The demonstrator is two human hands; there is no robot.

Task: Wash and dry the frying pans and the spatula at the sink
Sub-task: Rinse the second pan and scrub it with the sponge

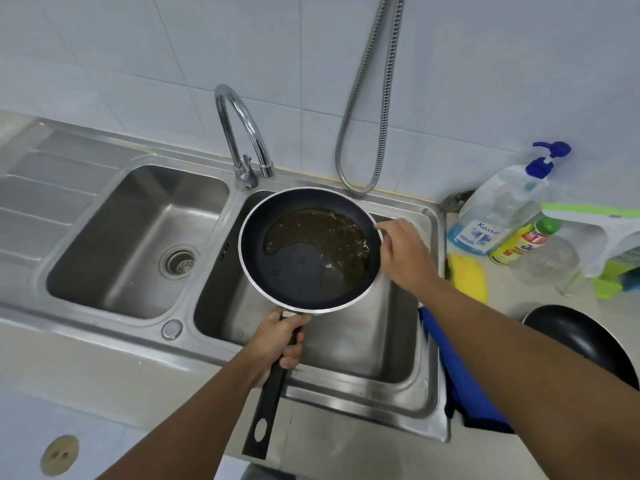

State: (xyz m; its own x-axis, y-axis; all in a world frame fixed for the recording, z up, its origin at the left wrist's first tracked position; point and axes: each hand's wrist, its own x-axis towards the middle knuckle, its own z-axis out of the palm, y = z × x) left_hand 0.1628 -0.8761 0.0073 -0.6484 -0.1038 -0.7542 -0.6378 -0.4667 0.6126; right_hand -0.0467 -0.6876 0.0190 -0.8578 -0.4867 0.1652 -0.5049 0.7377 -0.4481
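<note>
The frying pan (pixel 308 249) hangs level over the right basin of the sink (pixel 431 216), presumably so its brown greasy residue stays pooled inside. The left hand (pixel 280 341) is clamped around the black handle, while the right hand (pixel 403 249) pinches the far rim to steady it. A 2nd dark pan (pixel 581 336) waits on the worktop (pixel 519 299), right of the sink.

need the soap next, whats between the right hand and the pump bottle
In the head view, only the sink's steel rim and a strip of counter lie between the right hand and the pump bottle.
</note>
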